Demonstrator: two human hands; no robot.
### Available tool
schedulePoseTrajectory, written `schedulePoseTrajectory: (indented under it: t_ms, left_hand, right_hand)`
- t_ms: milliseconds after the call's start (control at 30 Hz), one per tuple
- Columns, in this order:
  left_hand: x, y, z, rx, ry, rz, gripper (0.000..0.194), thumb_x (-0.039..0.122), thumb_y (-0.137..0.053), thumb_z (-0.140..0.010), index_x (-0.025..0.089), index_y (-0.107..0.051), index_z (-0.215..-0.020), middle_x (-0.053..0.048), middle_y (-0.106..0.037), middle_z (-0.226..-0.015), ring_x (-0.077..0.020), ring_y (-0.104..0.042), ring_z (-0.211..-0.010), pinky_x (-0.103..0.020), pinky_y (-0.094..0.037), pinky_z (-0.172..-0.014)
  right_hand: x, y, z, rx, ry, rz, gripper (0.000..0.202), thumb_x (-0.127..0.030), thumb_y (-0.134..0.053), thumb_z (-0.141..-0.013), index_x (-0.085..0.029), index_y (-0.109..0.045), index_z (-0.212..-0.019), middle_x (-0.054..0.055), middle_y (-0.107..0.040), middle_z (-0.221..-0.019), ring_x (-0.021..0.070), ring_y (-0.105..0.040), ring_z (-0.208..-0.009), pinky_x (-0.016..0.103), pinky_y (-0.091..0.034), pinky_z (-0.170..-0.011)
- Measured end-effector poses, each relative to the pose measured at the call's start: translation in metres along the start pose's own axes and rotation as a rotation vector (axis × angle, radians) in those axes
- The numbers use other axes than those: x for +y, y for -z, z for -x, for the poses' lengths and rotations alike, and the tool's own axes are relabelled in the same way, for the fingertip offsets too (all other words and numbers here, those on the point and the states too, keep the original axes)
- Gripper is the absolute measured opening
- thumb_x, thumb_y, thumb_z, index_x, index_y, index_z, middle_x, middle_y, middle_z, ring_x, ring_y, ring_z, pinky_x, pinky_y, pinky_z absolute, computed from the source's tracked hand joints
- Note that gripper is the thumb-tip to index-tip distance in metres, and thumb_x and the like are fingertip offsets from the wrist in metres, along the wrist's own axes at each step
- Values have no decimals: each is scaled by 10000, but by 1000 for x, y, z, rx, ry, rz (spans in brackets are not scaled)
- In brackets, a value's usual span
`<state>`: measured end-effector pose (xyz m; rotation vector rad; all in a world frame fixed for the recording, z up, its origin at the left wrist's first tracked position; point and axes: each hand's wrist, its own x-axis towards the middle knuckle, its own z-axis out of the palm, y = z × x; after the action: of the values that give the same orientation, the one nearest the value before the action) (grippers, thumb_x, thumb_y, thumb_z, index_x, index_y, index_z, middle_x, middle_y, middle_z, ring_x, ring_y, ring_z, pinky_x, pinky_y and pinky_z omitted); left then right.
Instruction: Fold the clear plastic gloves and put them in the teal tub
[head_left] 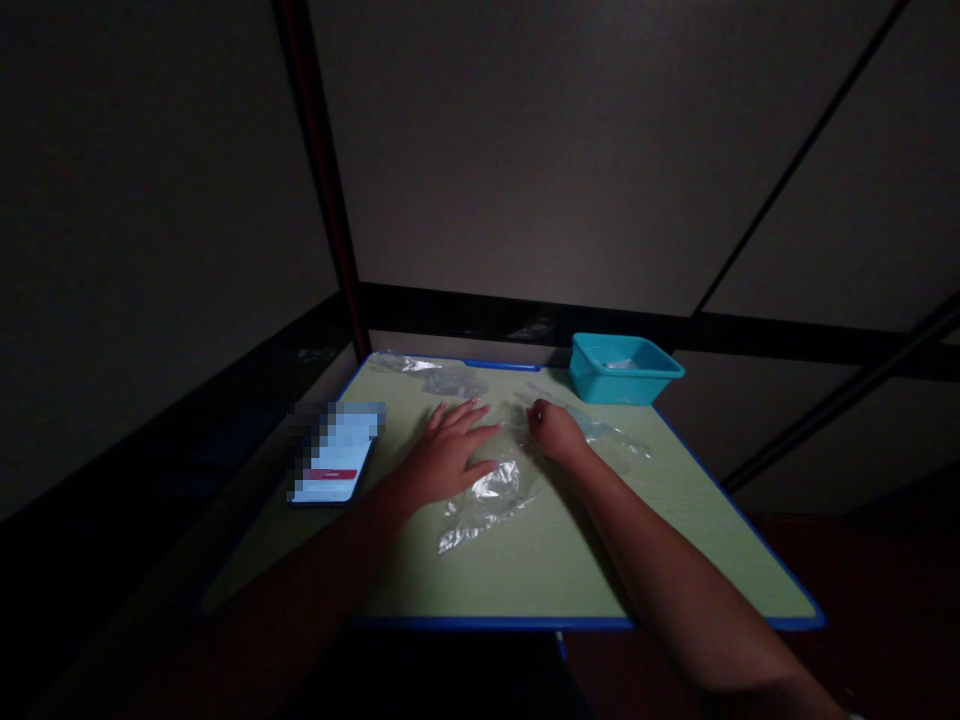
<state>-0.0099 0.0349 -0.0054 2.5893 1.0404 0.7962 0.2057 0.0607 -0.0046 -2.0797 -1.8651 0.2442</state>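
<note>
A clear plastic bag (pixel 491 490) lies crinkled on the pale green table (pixel 517 585). My left hand (pixel 452 455) rests over its upper left part, fingers spread out flat. To the right, my right hand (pixel 556 430) is closed in a fist at the bag's far right side. What its fingers pinch, if anything, is hidden. Another clear plastic bag (pixel 619 440) lies beside and behind that fist. Further clear plastic (pixel 450 382) lies flat near the table's far left edge.
At the far right corner stands a turquoise plastic basket (pixel 626 388) with something pale inside. A phone or tablet (pixel 341 470) with a lit screen lies at the left edge, partly blurred out. Blue trim (pixel 495 623) borders the table, and walls rise behind it and to the left.
</note>
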Motion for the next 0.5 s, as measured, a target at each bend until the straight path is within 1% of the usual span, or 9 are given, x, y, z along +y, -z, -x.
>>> schedulePoseTrajectory:
  t_ms: [67,133,200,267,333,400,433,500]
  left_hand:
    - [-4,-3,3,-111,111,-178,491,409,-590,-820,325,-506,-1296,-65,-339,-1484,-324,-190,-1391,-560,-74,-1100]
    - [-11,-4,3,-163,227,-344,557,436,-570,-829,321,-433,-1356,-89,-279,-1511,-345,-139,-1402,-591,-113,-1075]
    - [-17,-5,2,-140,328,-437,586,463,-543,-839,285,-404,-1379,-125,-287,-1501,-361,-153,-1394,-596,-163,-1056]
    - [-19,-3,-1,-71,403,-481,571,461,-533,-843,248,-425,-1363,-148,-324,-1475,-371,-190,-1376,-584,-213,-1038]
    - [-17,1,-4,-4,421,-494,498,428,-536,-845,211,-494,-1292,-157,-419,-1398,-362,-278,-1327,-539,-276,-1016]
    - [-12,5,-6,31,396,-476,366,377,-540,-845,174,-574,-1147,-149,-542,-1232,-324,-403,-1215,-458,-352,-969]
    - [-10,7,-6,31,375,-457,296,355,-545,-841,163,-596,-1060,-135,-583,-1132,-300,-454,-1140,-418,-383,-933]
    - [-7,9,-7,0,320,-408,192,323,-562,-825,162,-599,-923,-101,-609,-978,-261,-508,-1008,-362,-418,-865]
  right_hand:
    - [0,3,2,-14,-20,63,241,-263,-439,-893,-133,-629,-963,184,-680,-970,275,-641,-885,318,-429,-714]
    - [0,5,3,-23,-37,117,256,-266,-434,-892,-132,-626,-994,180,-678,-981,279,-640,-906,328,-442,-736]
    - [0,7,5,-28,-56,154,275,-267,-418,-896,-128,-612,-1032,180,-673,-979,283,-637,-912,340,-450,-747]
    - [-1,9,6,3,-68,182,308,-268,-395,-902,-123,-574,-1107,182,-659,-1003,286,-629,-923,355,-454,-758]
    - [-4,11,9,92,-19,217,345,-270,-390,-901,-125,-521,-1185,185,-625,-1082,293,-599,-983,377,-449,-793]
    - [-9,11,13,188,105,242,380,-289,-397,-900,-138,-482,-1237,185,-560,-1212,295,-533,-1097,409,-418,-876]
    - [-11,11,16,209,179,245,403,-317,-399,-904,-146,-467,-1263,183,-512,-1286,295,-482,-1165,435,-383,-932]
    - [-15,8,22,178,309,247,490,-405,-383,-915,-163,-409,-1340,168,-379,-1431,293,-345,-1298,510,-256,-1038]
